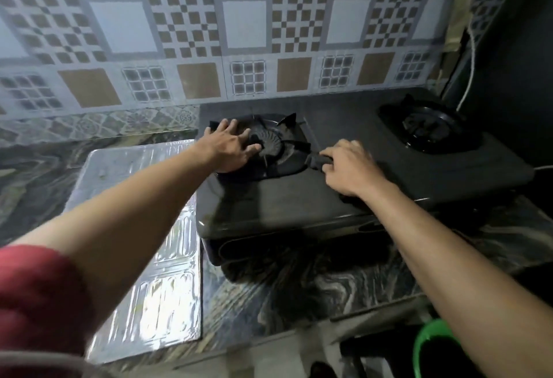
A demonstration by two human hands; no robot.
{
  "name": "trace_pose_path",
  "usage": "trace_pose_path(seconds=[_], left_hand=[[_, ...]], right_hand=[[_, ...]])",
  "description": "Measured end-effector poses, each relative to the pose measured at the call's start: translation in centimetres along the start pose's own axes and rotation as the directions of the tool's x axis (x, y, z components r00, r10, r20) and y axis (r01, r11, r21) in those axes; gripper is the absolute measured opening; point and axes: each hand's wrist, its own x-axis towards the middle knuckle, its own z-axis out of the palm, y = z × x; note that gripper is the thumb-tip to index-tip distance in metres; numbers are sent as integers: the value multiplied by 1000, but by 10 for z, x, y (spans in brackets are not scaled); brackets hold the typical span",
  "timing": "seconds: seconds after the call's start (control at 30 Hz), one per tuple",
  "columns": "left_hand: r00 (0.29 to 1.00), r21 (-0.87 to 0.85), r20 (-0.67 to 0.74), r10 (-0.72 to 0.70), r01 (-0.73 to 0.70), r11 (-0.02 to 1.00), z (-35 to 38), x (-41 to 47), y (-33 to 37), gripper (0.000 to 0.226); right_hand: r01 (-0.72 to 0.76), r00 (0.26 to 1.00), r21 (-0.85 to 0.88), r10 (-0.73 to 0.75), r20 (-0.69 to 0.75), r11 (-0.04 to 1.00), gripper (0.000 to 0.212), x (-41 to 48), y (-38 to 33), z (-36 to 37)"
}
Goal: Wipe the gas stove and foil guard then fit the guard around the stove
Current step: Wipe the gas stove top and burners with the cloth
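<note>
A black two-burner gas stove [299, 198] stands on a dark marbled counter against the tiled wall. My left hand [232, 145] lies spread over the left burner's pan support [287, 147], fingers apart, resting on its left side. My right hand [348, 166] sits just right of that burner, fingers closed on a dark piece at the support's right edge, possibly a prong or a cloth; I cannot tell which. The silvery embossed foil guard [155, 288] lies flat on the counter to the left of the stove.
The right burner [428, 128] is at the far right, beside a dark wall with a white cable [471, 57]. A green tub [425, 344] stands below the counter edge at lower right. The patterned tile wall [239, 33] runs close behind the stove.
</note>
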Motion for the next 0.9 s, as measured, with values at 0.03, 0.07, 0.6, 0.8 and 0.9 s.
trace_pose_path(seconds=[0.03, 0.07, 0.6, 0.8, 0.9], left_hand=[[1000, 22, 4, 29, -29, 999, 2, -1, -3, 73], [998, 32, 3, 56, -56, 998, 3, -1, -7, 72], [988, -75, -2, 153, -152, 985, 15, 11, -53, 59], [989, -130, 7, 150, -148, 980, 14, 13, -51, 55], [988, -140, 14, 152, -149, 979, 13, 12, -51, 55]], right_hand=[[21, 998, -27, -22, -50, 999, 43, -10, 3, 11], [27, 997, -9, -27, -76, 1000, 44, -17, 4, 19], [35, 971, 121, -5, -238, 992, 53, -91, -165, 79], [187, 967, 107, -164, -194, 977, 50, -85, -212, 86], [316, 934, 68, -298, -197, 946, 50, -87, -204, 90]])
